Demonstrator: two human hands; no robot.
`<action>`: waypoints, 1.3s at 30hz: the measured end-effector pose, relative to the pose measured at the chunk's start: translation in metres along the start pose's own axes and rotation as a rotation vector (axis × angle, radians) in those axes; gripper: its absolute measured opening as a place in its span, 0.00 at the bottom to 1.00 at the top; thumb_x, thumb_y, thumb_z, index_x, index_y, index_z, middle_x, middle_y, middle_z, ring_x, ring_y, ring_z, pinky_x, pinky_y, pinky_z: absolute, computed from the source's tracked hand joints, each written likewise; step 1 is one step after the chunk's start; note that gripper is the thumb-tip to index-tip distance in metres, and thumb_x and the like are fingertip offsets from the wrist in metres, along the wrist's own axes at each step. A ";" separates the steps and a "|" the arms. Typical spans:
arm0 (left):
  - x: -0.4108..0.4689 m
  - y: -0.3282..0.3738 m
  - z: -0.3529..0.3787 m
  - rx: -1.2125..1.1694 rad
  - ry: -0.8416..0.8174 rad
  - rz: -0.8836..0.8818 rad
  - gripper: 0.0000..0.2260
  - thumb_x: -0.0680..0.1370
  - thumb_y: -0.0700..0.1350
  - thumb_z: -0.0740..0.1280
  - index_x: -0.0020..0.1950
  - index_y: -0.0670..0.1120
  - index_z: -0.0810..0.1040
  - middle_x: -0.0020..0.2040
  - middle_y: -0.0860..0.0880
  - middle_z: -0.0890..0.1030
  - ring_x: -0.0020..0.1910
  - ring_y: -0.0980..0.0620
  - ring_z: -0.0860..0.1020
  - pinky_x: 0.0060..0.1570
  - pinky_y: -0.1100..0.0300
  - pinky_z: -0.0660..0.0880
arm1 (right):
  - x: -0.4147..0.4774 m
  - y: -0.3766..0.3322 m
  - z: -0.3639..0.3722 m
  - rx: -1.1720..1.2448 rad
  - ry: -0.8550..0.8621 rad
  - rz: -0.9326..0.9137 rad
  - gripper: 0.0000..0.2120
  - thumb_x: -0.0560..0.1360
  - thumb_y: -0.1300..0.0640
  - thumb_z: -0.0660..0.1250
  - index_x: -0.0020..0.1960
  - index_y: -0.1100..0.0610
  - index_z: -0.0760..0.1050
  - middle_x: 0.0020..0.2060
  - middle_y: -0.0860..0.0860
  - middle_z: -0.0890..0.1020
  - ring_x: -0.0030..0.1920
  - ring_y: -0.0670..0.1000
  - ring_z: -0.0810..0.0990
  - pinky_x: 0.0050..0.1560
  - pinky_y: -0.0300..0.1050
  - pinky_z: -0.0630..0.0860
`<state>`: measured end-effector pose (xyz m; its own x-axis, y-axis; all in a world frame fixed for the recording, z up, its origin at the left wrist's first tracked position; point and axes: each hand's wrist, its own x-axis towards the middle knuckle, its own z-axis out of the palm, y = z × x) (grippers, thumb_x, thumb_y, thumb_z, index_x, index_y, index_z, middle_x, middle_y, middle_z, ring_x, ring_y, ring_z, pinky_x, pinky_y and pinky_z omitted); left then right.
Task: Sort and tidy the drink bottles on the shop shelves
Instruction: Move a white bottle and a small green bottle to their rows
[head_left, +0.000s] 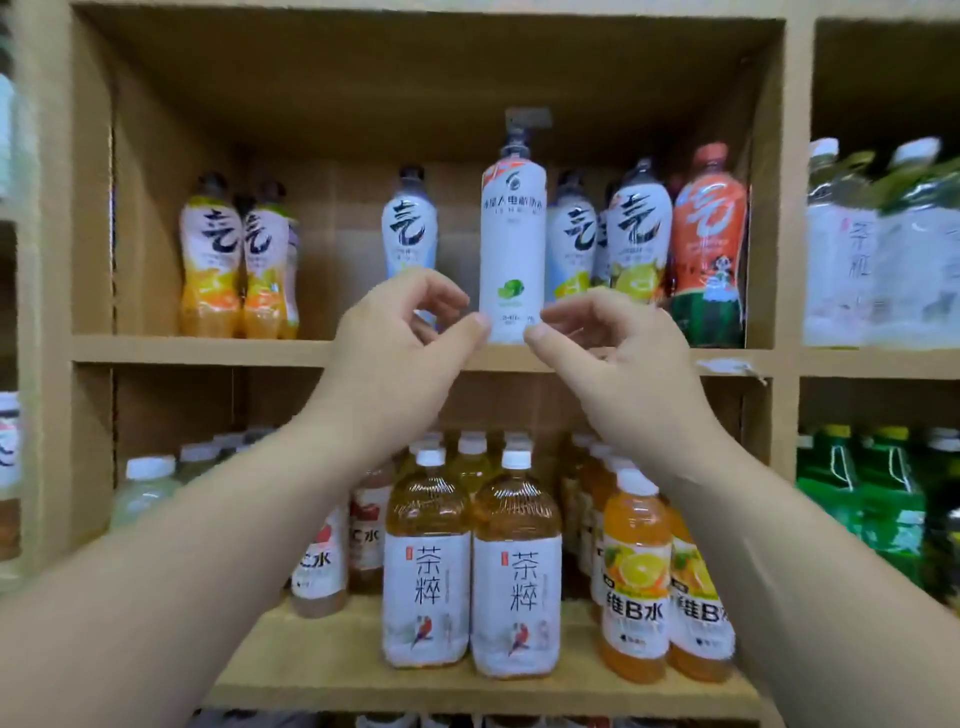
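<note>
A tall white bottle with a lime picture (511, 234) stands upright at the front edge of the upper shelf (208, 351), in the middle. My left hand (395, 358) is at its lower left; the thumb tip touches the bottle's base and the fingers curl loosely, clear of it. On the lower right is my right hand (618, 358), its thumb tip against the bottle's bottom front and its fingers loosely bent beside it. Neither hand wraps the bottle.
On the upper shelf stand two orange-labelled bottles (236, 260) at the left, white sparkling-water bottles (634, 228) and a red one (709, 244) at the right. Tea bottles (470, 566) and orange vitamin drinks (636, 577) fill the lower shelf. Side compartments hold more bottles.
</note>
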<state>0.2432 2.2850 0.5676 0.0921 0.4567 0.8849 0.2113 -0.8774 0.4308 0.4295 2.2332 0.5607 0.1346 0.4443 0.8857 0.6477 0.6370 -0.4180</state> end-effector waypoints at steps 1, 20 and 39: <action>0.014 -0.002 0.005 0.038 -0.006 -0.018 0.05 0.78 0.54 0.71 0.50 0.56 0.79 0.43 0.60 0.80 0.40 0.58 0.77 0.41 0.59 0.74 | 0.013 0.002 0.000 -0.032 -0.006 0.001 0.10 0.75 0.46 0.74 0.52 0.50 0.82 0.45 0.46 0.83 0.45 0.46 0.82 0.46 0.41 0.77; 0.081 -0.035 0.044 -0.025 -0.223 -0.209 0.25 0.82 0.56 0.65 0.78 0.62 0.63 0.54 0.48 0.85 0.53 0.50 0.84 0.55 0.48 0.80 | 0.084 0.039 0.025 -0.236 -0.196 0.146 0.34 0.77 0.33 0.64 0.79 0.41 0.58 0.64 0.46 0.79 0.58 0.52 0.80 0.57 0.57 0.79; -0.075 0.007 -0.031 -0.278 -0.065 -0.150 0.32 0.73 0.49 0.74 0.76 0.57 0.68 0.54 0.46 0.86 0.52 0.46 0.86 0.45 0.53 0.83 | -0.076 0.003 0.046 0.465 -0.356 0.105 0.42 0.77 0.54 0.74 0.81 0.38 0.54 0.61 0.51 0.83 0.57 0.49 0.84 0.57 0.53 0.82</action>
<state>0.2070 2.2400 0.5093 0.1437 0.5849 0.7983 -0.0460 -0.8018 0.5958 0.3863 2.2306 0.4834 -0.1318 0.6525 0.7462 0.2370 0.7517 -0.6155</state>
